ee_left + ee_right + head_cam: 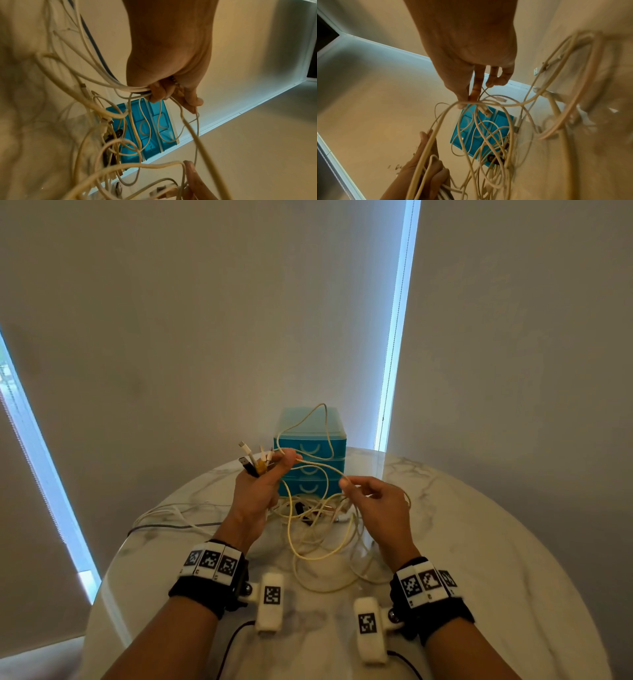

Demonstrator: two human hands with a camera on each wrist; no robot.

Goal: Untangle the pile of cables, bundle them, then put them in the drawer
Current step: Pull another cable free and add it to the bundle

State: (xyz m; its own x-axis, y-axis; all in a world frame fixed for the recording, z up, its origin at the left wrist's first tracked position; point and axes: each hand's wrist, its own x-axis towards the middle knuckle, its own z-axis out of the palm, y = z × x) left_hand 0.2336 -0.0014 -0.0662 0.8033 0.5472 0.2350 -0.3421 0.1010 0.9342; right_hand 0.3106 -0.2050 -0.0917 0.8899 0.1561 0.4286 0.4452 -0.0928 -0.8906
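My left hand (263, 477) is raised above the table and grips a bunch of cable ends (255, 460), whose plugs stick up past the fingers. From the same hand a cream braided cable (322, 470) loops up over the drawer unit and runs across to my right hand (370, 494), which pinches it between thumb and forefinger. In the left wrist view the curled fingers (159, 93) clamp several white cables. A tangled pile of cables (318, 529) lies on the table below both hands. The blue drawer unit (310, 450) stands behind, all three drawers closed.
The round marble table (496, 559) carries more loose cables, white and dark (171, 518), trailing to the left edge. Roller blinds (205, 320) hang close behind the drawer unit, with bright window gaps on either side.
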